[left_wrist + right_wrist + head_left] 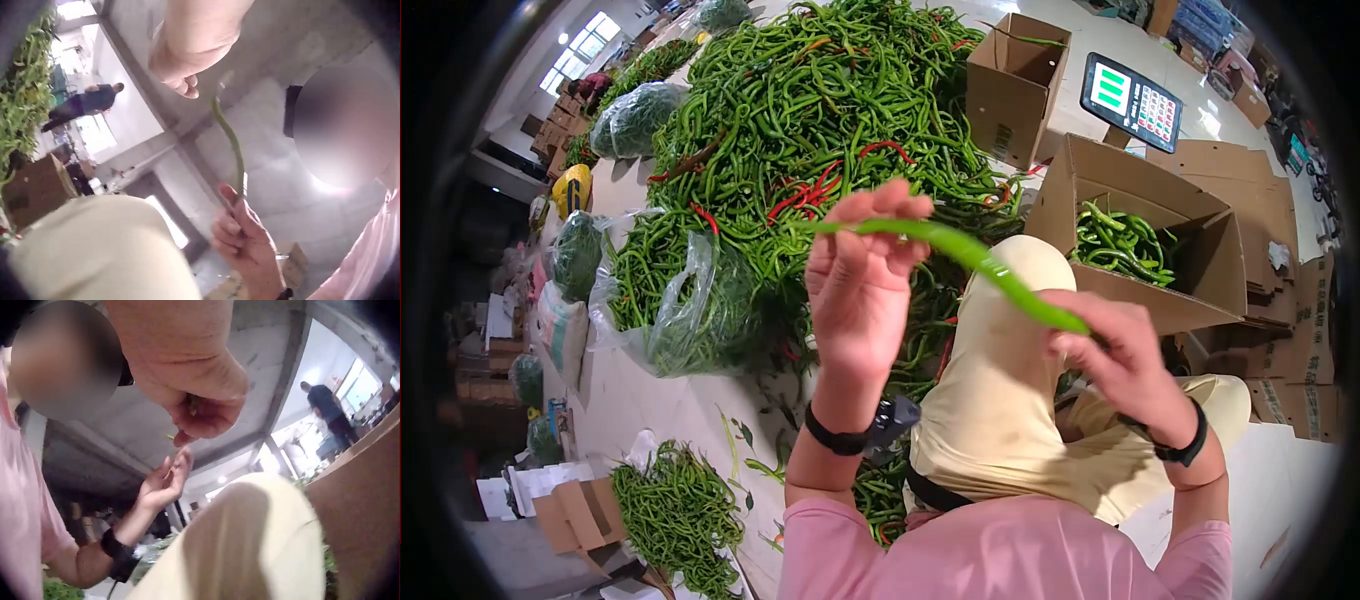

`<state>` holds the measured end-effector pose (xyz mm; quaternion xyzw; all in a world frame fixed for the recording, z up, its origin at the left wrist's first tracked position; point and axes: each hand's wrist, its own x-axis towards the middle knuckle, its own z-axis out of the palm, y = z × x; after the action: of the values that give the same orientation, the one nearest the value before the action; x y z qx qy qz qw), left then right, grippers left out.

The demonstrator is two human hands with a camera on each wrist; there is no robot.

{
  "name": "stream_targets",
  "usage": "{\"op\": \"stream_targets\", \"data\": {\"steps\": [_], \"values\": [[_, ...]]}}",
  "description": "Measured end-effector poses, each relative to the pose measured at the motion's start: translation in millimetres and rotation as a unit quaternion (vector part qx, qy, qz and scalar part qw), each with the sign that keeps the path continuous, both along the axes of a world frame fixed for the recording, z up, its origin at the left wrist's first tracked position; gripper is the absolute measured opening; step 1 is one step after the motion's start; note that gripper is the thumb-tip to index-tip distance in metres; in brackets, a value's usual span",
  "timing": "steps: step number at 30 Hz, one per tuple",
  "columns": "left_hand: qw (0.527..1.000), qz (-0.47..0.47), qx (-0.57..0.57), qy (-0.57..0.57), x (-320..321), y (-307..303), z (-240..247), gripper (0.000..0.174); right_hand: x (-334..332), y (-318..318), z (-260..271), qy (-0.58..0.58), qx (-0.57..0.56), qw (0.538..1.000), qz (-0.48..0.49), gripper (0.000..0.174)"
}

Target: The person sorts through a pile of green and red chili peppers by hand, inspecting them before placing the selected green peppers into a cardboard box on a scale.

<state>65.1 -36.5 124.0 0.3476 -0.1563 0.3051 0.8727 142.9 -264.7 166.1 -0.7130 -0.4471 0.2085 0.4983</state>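
Over a pale floor point(625, 400), a long green pepper point(990, 264) is held up, pinched near its thick end by the right hand point(1122, 355); the left hand point(862, 300), loosely bent, is near the thin end; a light pinch should avoid bruising

The left wrist view blurs the green pepper's tip point(217, 104).

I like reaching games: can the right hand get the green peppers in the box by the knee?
Probably yes. The right hand is near the open box, and nothing seems to block the green peppers inside. It pinches a long pepper, though, so might let go first.
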Motion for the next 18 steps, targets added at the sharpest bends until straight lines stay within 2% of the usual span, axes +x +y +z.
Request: {"op": "stream_targets", "data": {"steps": [1, 2, 3, 4, 5, 7, 9, 10, 11, 12, 14, 16, 17, 18], "values": [[0.998, 0.043, 0.016, 0.035, -2, 3, -1, 0.043, 7, -13, -7, -0.014, 0.008, 0.999, -0.028, 0.031], [0.994, 0.087, 0.045, 0.057, -1, 14, -12, 0.048, 15, -26, -10, 0.033, 0.015, 0.996, -0.078, 0.029], [0.984, 0.129, 0.065, 0.1, -1, 25, -23, 0.043, 28, -43, -10, 0.044, -0.014, 0.991, -0.127, 0.027], [0.97, 0.145, 0.092, 0.172, -2, 41, -45, 0.043, 35, -51, -7, 0.054, -0.011, 0.978, -0.203, 0.025], [0.95, 0.156, 0.119, 0.242, -2, 55, -74, 0.043, 51, -69, -11, 0.018, -0.02, 0.974, -0.224, 0.021], [0.903, 0.119, 0.114, 0.397, 1, 63, -136, 0.037, 77, -95, -11, 0.057, -0.059, 0.963, -0.256, 0.025], [0.868, 0.051, 0.146, 0.472, 4, 62, -197, 0.032, 87, -103, -8, 0.175, -0.025, 0.941, -0.29, 0.03], [0.838, 0.047, 0.179, 0.513, 10, 63, -234, 0.031, 93, -106, -15, 0.265, 0.046, 0.921, -0.281, 0.034], [0.804, 0.045, 0.215, 0.552, 15, 64, -272, 0.031, 98, -107, -22, 0.429, 0.164, 0.862, -0.217, 0.035], [0.784, 0.051, 0.252, 0.565, 22, 64, -304, 0.033, 100, -101, -28, 0.494, 0.224, 0.813, -0.212, 0.036], [0.744, 0.086, 0.356, 0.559, 38, 69, -379, 0.036, 99, -75, -26, 0.533, 0.262, 0.775, -0.215, 0.031], [0.752, 0.105, 0.393, 0.519, 53, 63, -396, 0.036, 94, -51, -24, 0.537, 0.236, 0.776, -0.231, 0.033], [0.776, 0.099, 0.365, 0.504, 61, 59, -400, 0.034, 95, -42, -29, 0.54, 0.225, 0.787, -0.194, 0.037], [0.798, 0.097, 0.336, 0.49, 71, 51, -388, 0.033, 93, -30, -31, 0.563, 0.233, 0.778, -0.152, 0.037]]}}
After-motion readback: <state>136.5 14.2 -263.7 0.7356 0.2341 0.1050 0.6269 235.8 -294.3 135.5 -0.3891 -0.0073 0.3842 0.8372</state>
